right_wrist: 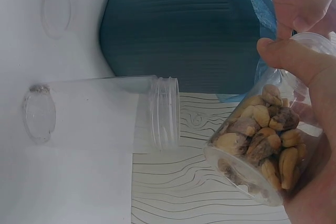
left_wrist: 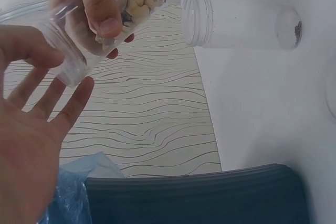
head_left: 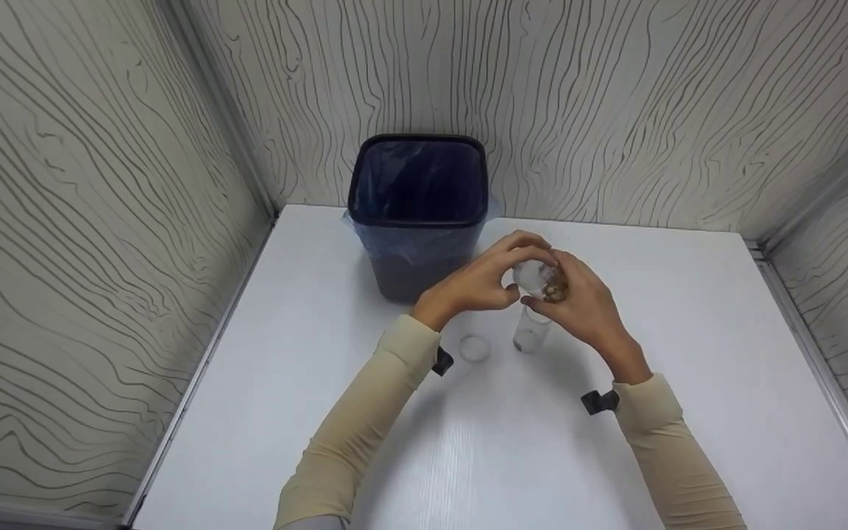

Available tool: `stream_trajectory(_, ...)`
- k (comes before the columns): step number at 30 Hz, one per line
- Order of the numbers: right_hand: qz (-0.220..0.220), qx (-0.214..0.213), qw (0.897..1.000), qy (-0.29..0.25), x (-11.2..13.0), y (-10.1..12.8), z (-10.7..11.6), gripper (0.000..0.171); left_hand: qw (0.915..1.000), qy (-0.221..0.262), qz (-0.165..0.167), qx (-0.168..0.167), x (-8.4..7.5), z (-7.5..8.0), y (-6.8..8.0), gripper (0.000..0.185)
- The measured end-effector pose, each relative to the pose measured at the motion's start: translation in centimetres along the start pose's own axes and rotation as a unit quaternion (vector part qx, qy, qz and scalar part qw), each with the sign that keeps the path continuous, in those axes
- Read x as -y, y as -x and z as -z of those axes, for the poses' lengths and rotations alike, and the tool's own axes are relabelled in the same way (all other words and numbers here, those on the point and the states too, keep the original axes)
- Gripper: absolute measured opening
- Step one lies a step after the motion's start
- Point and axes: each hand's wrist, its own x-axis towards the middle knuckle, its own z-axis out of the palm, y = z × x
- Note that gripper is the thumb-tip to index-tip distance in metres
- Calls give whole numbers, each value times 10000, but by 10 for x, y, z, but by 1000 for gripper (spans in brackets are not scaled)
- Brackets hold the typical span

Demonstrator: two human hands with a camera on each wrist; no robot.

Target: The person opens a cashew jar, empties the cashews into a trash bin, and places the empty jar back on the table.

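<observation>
Both hands hold a clear jar of nuts [head_left: 539, 280] tilted in the air, just above an empty clear jar [head_left: 531, 333] that stands open on the white table [head_left: 689, 331]. My right hand [head_left: 582, 305] grips the nut jar [right_wrist: 262, 148] round its body, thumb on top. My left hand [head_left: 481, 281] cups the jar's base [left_wrist: 68, 66] between thumb and fingers. In the wrist views the empty jar [left_wrist: 236, 19] [right_wrist: 100, 111] shows only a few crumbs at its bottom. A clear lid [head_left: 474, 347] lies on the table left of the empty jar.
A dark bin [head_left: 418, 213] lined with a blue bag stands at the back of the table, just behind the hands. Wood-grain walls close in the table at the left, back and right. The lid [right_wrist: 55, 9] lies close to the bin [right_wrist: 178, 30].
</observation>
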Motion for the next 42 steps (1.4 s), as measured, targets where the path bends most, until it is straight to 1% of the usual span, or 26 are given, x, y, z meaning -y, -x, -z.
stream_trajectory(7,75,-86,9999,51,-1,1,-1,81,9997,-24,221,65,-2,1,1,63)
stream_trajectory(12,103,-135,9998,106,-1,1,-1,79,9995,-150,273,73,-1,1,2,63)
stream_trajectory(16,121,-151,9998,83,-1,2,-2,78,9994,-146,317,89,-2,2,2,62)
stream_trajectory(29,104,-185,9997,109,0,3,-1,81,9987,-192,476,46,-1,2,2,57)
stream_trajectory(36,103,-196,9997,136,1,3,-1,81,9970,-224,733,84,-2,2,1,57)
stream_trajectory(42,94,-172,9997,162,1,4,0,80,9957,-170,903,102,-3,2,1,54)
